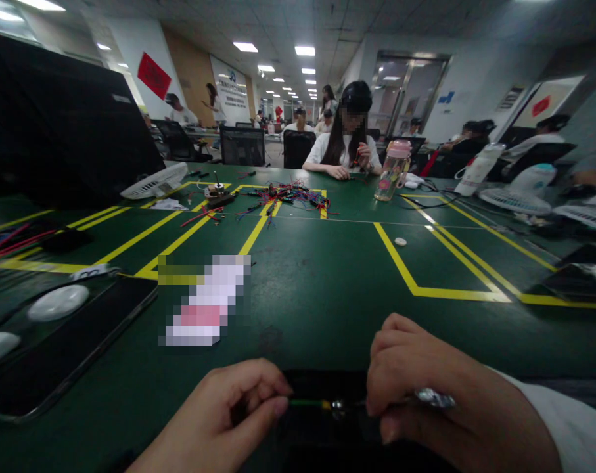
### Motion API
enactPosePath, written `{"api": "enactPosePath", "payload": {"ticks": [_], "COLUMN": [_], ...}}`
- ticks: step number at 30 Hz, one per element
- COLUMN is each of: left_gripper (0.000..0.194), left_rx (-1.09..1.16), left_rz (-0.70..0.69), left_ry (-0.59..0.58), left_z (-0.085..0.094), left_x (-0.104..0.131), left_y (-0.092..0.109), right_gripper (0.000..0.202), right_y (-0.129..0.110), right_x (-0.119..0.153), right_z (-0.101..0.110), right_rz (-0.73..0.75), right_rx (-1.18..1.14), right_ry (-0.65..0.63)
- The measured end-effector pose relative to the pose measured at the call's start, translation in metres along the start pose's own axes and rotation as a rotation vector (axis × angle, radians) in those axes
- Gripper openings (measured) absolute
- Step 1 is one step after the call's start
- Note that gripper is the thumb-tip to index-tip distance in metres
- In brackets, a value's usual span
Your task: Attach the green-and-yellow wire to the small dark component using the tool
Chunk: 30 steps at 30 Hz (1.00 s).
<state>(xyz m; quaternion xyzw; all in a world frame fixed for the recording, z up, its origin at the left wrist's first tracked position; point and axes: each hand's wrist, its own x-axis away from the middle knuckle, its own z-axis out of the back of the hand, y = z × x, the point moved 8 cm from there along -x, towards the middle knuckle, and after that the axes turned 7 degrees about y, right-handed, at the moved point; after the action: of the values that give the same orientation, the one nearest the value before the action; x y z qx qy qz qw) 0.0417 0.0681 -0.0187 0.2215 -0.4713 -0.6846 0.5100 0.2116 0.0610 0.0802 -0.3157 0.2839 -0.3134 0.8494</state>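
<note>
At the bottom of the head view, my left hand [238,410] pinches the end of a thin green wire [305,403] between thumb and fingers. The wire runs right to a small yellow piece [326,405] and a shiny metal part [337,407]. My right hand [420,387] is closed just right of that part, with a silvery object [434,397] showing between its fingers. What this object is cannot be made out. Both hands are over a dark area at the table's near edge, a short gap apart.
On the green table [307,289] lie a pile of coloured wires [290,194], a blurred paper [209,302], a black tablet-like panel [71,348] and a white round cap [401,242]. A bottle [393,171] stands far right of centre. A person [349,138] sits opposite.
</note>
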Motion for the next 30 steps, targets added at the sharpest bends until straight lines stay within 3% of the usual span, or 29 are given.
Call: {"api": "enactPosePath", "payload": {"ticks": [21,27,30], "left_gripper": [0.021,0.021,0.021], "left_rx": [0.043,0.040,0.017], "left_rz": [0.008,0.014,-0.002], "left_ry": [-0.022,-0.020,-0.010], "left_z": [-0.002,-0.002,-0.002], "left_x": [0.000,0.000,-0.001], "left_y": [-0.002,-0.004,-0.003], "right_gripper": [0.018,0.008,0.010], "right_y": [0.002,0.001,-0.002], "right_x": [-0.001,0.003,0.002], "right_z": [-0.002,0.015,0.012], "right_rz": [0.028,-0.053,-0.018], "right_rx": [0.109,0.017,0.001], "right_ry": [0.064,0.140,0.081]}}
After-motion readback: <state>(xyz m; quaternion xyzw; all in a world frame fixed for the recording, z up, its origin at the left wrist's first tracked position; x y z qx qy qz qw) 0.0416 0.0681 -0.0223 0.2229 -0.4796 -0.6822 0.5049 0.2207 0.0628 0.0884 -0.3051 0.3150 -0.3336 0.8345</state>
